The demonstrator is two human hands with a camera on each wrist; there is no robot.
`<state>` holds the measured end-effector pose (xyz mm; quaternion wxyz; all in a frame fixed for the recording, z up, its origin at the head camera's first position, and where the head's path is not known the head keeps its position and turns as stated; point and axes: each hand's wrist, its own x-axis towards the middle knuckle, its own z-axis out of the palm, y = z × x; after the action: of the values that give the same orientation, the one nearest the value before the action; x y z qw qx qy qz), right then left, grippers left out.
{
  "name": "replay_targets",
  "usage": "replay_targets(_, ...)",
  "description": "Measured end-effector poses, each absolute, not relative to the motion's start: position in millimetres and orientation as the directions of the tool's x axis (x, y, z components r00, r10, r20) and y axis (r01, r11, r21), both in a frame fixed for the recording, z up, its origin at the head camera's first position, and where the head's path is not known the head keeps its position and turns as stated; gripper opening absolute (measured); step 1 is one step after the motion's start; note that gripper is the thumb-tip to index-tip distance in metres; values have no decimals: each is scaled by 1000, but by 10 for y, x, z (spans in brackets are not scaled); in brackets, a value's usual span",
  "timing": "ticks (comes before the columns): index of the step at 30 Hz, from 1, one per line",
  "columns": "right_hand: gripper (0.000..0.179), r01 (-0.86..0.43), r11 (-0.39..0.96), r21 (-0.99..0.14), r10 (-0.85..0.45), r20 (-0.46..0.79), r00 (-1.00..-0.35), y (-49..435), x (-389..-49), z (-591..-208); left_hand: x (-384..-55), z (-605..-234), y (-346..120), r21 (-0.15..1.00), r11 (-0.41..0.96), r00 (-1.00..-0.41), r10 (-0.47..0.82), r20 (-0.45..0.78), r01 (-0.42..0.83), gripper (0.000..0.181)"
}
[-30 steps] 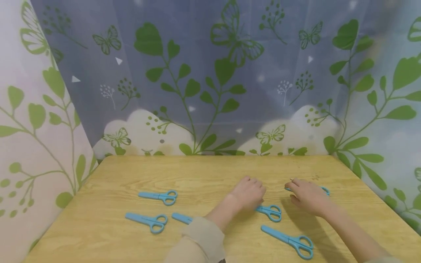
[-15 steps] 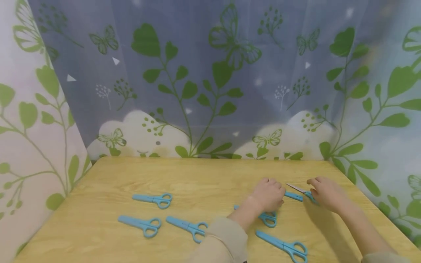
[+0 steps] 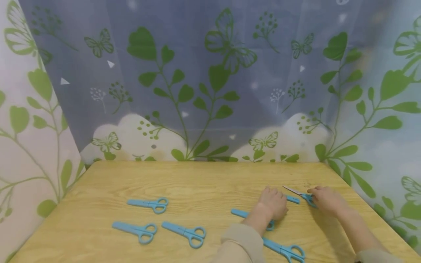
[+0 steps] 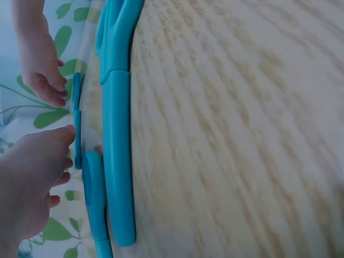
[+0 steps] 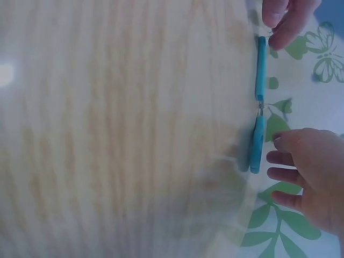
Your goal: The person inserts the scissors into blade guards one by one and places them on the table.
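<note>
My left hand (image 3: pixel 273 202) hovers at the right side of the table, fingers loosely bent, its fingertips close over a blue scissors sheath (image 3: pixel 292 199). My right hand (image 3: pixel 329 200) is at the handles of a pair of blue scissors (image 3: pixel 308 199), whose bare metal blade (image 3: pixel 292 190) points left beside the sheath. In the right wrist view, the fingers (image 5: pixel 285 174) are spread, with a small gap to the scissors handle (image 5: pixel 258 145). The left wrist view shows my left hand (image 4: pixel 35 172) with a fingertip overlapping the sheath (image 4: pixel 78 140).
Three sheathed blue scissors (image 3: pixel 148 204) lie on the left half of the wooden table (image 3: pixel 184 179). Other sheathed scissors (image 3: pixel 239 212) lie partly under my left forearm, and further scissors (image 3: pixel 285 250) sit near the front. A leaf-patterned curtain (image 3: pixel 197 91) borders the table.
My left hand has moved right, from beside the middle scissors to the sheath. The right hand has shifted slightly right; the scissors blade now shows bare. The head view has tilted up slightly.
</note>
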<state>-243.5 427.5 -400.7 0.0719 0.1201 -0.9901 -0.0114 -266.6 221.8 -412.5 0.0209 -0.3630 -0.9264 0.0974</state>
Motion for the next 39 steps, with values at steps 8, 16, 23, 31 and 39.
replay_targets(8,20,-226,974,10,-226,125,-966,4257,-2421,-4058,-2647,-4109,2229,-172,717,-732,680,-39,676,34)
replay_targets(16,21,-191,982,-5,-190,107,-976,4248,-2417,-4008,-2657,-4073,2192,-253,673,-705,708,-51,694,24)
replay_targets(23,19,-181,983,-9,-180,80,-980,4251,-2418,-4008,-2667,-4103,2185,-273,672,-708,705,-49,688,27)
replay_targets(31,22,-182,983,-6,-181,59,-982,4263,-2445,-4002,-2709,-4098,2173,-288,654,-684,729,-8,700,18)
replay_targets(39,15,-190,982,-2,-190,8,-982,4245,-2426,-3990,-2703,-4090,2147,-313,621,-650,760,17,718,13)
